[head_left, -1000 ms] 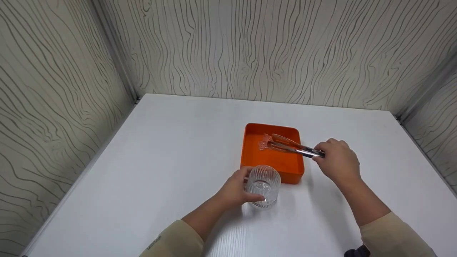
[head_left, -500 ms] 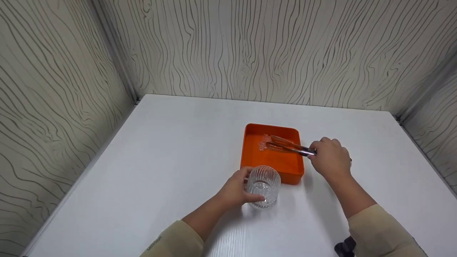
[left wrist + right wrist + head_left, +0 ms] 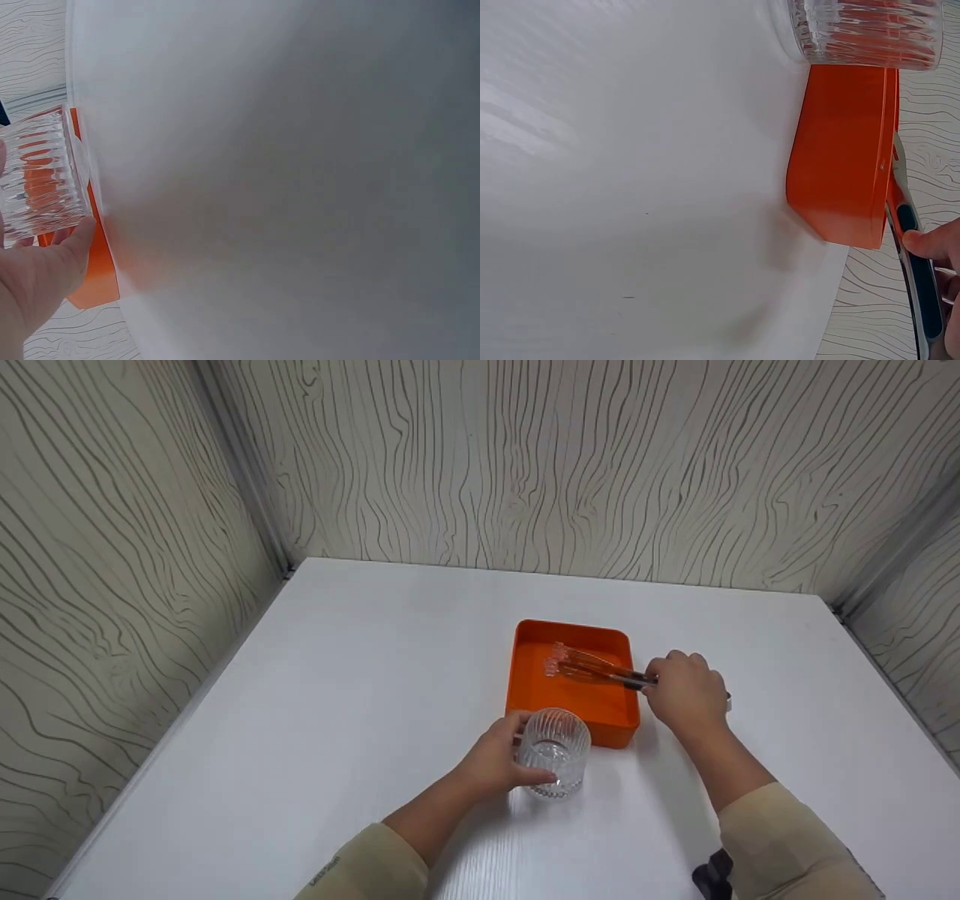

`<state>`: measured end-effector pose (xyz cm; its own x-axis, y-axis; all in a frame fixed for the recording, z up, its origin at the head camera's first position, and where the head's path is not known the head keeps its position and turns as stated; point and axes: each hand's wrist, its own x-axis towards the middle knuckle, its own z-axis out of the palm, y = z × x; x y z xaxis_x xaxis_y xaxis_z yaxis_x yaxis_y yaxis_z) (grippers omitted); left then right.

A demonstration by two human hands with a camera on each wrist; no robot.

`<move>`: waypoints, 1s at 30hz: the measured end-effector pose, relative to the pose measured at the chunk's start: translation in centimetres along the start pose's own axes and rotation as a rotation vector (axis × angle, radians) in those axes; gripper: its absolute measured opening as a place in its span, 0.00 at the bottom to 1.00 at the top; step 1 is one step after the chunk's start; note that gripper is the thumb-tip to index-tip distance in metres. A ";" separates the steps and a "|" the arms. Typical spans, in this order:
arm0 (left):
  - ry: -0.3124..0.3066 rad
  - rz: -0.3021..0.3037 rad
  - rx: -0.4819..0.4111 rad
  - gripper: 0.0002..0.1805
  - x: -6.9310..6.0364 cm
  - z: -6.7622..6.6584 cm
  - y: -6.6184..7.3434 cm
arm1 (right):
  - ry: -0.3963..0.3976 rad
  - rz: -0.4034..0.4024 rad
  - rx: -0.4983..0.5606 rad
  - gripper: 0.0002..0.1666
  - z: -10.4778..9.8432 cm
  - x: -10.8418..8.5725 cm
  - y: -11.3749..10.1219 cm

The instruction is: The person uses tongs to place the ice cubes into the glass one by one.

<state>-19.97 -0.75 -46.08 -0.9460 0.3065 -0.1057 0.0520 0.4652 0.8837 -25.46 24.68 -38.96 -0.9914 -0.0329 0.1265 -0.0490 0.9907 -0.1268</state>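
My left hand (image 3: pixel 491 757) grips a clear ribbed glass (image 3: pixel 562 746) from its left side, thumb in front. The glass stands upright on the white table, just in front of an orange rectangular box (image 3: pixel 536 697). Whether anything lies in the glass, I cannot tell. Small clear pieces (image 3: pixel 553 664) sit in the box's left part. From the right, my right hand (image 3: pixel 688 690) holds metal tongs (image 3: pixel 622 676), whose tips reach over the rim to the pieces. In the right wrist view, the thumb presses the dark grip of the tongs (image 3: pixel 919 277). The box wall (image 3: pixel 840 150) hides their tips there.
The white table (image 3: pixel 360 675) is bounded by a wood-grain patterned wall (image 3: pixel 480 472) behind and more panels at both sides. A black object (image 3: pixel 712 876) shows beside the right sleeve near the front edge.
The right hand has moved left toward the box, and the arms of the tongs have come closer together at the clear pieces. The left hand and the glass stay put.
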 end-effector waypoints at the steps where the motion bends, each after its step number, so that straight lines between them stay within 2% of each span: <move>1: 0.000 0.000 0.001 0.39 0.0 0.0 0.0 | 0.000 0.002 -0.001 0.07 0.0 0.0 0.0; 19: -0.001 0.011 0.004 0.40 0.1 0.0 -0.1 | 0.001 0.020 -0.026 0.06 0.8 0.7 -0.5; 26: -0.003 0.015 0.025 0.40 0.2 0.0 -0.1 | 0.034 -0.005 -0.028 0.06 1.1 0.7 -0.4; 30: -0.004 0.014 0.025 0.40 0.2 0.0 -0.1 | 0.019 -0.003 -0.019 0.05 0.9 0.7 -0.2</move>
<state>-20.14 -0.75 -46.19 -0.9437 0.3169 -0.0952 0.0736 0.4817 0.8732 -26.25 24.31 -39.73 -0.9888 -0.0332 0.1452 -0.0492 0.9930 -0.1078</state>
